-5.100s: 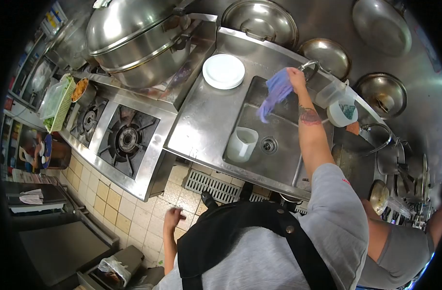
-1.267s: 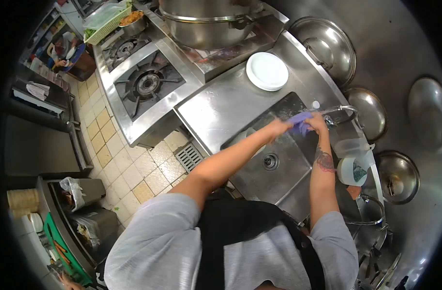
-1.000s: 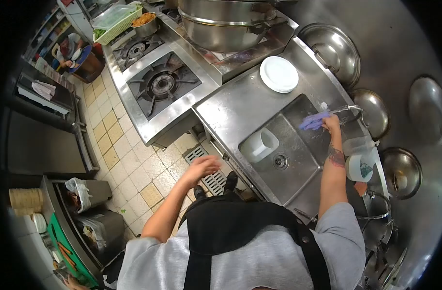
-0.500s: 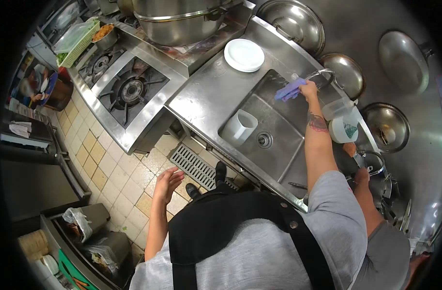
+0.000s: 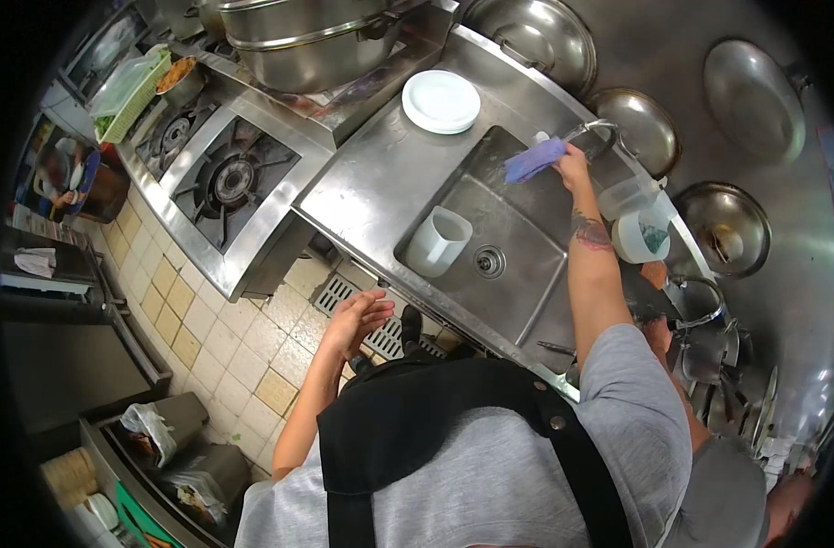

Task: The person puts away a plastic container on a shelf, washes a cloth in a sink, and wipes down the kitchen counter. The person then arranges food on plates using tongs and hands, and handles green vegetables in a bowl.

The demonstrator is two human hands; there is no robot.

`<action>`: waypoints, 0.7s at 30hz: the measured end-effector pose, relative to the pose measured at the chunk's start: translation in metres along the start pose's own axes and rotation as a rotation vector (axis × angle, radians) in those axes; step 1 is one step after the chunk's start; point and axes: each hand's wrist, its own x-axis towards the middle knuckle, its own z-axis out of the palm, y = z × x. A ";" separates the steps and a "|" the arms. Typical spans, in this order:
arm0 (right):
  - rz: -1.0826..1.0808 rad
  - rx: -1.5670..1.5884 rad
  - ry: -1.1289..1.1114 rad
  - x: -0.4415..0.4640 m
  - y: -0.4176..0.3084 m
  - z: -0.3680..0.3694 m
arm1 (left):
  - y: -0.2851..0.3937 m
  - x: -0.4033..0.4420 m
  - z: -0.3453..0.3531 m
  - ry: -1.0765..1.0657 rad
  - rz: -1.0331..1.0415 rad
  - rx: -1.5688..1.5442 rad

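Observation:
My right hand [image 5: 574, 167] is closed on a purple cloth [image 5: 534, 163], held out over the far part of the metal sink [image 5: 526, 306]. Just beyond that hand is the curved faucet [image 5: 607, 130], and water drops show around the cloth. A translucent white pitcher [image 5: 440, 242] stands in the near left corner of the basin, beside the drain [image 5: 489, 262]. My left hand [image 5: 357, 320] hangs in the air in front of the counter edge, fingers extended, holding nothing.
Stacked white plates [image 5: 441, 100] sit on the counter. Left of it stands a gas stove [image 5: 230, 178] with a large steel pot [image 5: 312, 55] behind. White containers [image 5: 640, 237] line the sink's right side. At right, a co-worker's arm [image 5: 659, 338] reaches among cookware; another person stands far left.
My left hand has risen toward the counter edge. My right hand still grips the cloth near the faucet, and the cloth now lies flatter. The camera view has shifted slightly.

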 end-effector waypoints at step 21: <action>-0.034 -0.026 -0.317 -0.205 -0.019 0.024 | -0.024 0.230 0.239 -0.157 -0.405 -0.321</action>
